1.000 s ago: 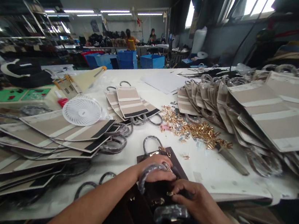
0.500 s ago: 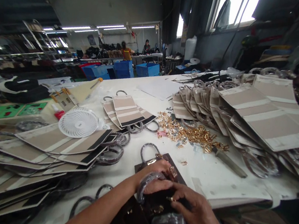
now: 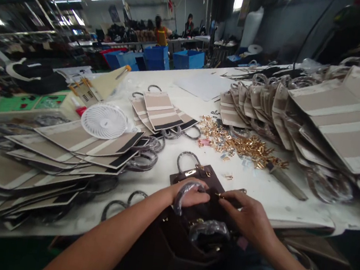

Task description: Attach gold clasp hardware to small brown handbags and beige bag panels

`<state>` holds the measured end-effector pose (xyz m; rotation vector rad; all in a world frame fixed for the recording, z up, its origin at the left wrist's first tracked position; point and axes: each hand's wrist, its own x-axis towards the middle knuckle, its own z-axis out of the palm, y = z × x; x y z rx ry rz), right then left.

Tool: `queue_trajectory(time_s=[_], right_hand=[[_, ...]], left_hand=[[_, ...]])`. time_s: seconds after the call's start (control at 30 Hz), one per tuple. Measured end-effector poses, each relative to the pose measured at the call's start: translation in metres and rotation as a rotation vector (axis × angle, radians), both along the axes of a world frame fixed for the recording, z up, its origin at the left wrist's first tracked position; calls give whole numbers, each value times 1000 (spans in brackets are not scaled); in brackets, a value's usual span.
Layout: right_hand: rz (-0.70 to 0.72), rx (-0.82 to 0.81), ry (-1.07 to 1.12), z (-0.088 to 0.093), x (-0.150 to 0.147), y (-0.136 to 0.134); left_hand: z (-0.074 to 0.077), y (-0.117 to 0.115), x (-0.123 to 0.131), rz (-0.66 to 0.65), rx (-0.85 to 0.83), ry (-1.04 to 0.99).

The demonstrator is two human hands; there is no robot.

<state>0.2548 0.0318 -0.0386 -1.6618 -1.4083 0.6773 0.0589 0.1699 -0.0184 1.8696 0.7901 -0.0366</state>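
A dark brown bag (image 3: 165, 248) rests against the near table edge and on my lap. My left hand (image 3: 192, 195) is curled round its plastic-wrapped handle (image 3: 181, 197). My right hand (image 3: 248, 217) pinches a small gold metal fitting (image 3: 220, 196) at the bag's top edge. A second wrapped handle (image 3: 209, 231) lies below my hands. Another dark brown bag piece (image 3: 196, 176) with a handle and gold clasp lies flat just beyond my hands.
Beige bag panels are stacked at the left (image 3: 64, 155), centre (image 3: 161, 115) and right (image 3: 334, 124). A heap of gold fittings (image 3: 241, 145), a white fan (image 3: 104, 120) and a grey-handled tool (image 3: 288, 182) lie on the white table (image 3: 258, 194). People work far behind.
The view tilted down slightly. My right hand lifted from the bag's middle to its top edge and now pinches the gold fitting. The left hand keeps its hold on the wrapped handle.
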Motion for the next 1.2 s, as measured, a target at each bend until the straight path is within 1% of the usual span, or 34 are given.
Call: queue_trajectory(time_s=[0.13, 0.27, 0.33, 0.4, 0.5, 0.67, 0.8, 0.93, 1.07, 1.2], right_hand=[[18, 17, -42, -10, 3, -2], [114, 109, -150, -20, 4, -3], [143, 125, -219, -22, 3, -3], [159, 103, -280, -22, 3, -3], [173, 39, -365, -18, 1, -3], [194, -30, -510, -8, -5, 0], [225, -80, -525, 2, -8, 5], [278, -137, -533, 11, -9, 8], [316, -153, -569, 14, -7, 11], [355, -153, -629, 15, -4, 12]], left_hand=[[-8, 3, 3, 16, -65, 2], [-12, 5, 3, 21, -119, -7], [-14, 6, 3, 17, -139, -8], [-16, 7, 3, 17, -152, -16], [-15, 5, 4, 34, -154, -27], [-9, 0, 5, 64, -109, -42], [-8, -2, 6, 83, -102, -57], [-11, -3, 7, 95, -121, -68], [-13, -5, 8, 109, -121, -77], [-11, -7, 8, 112, -118, -82]])
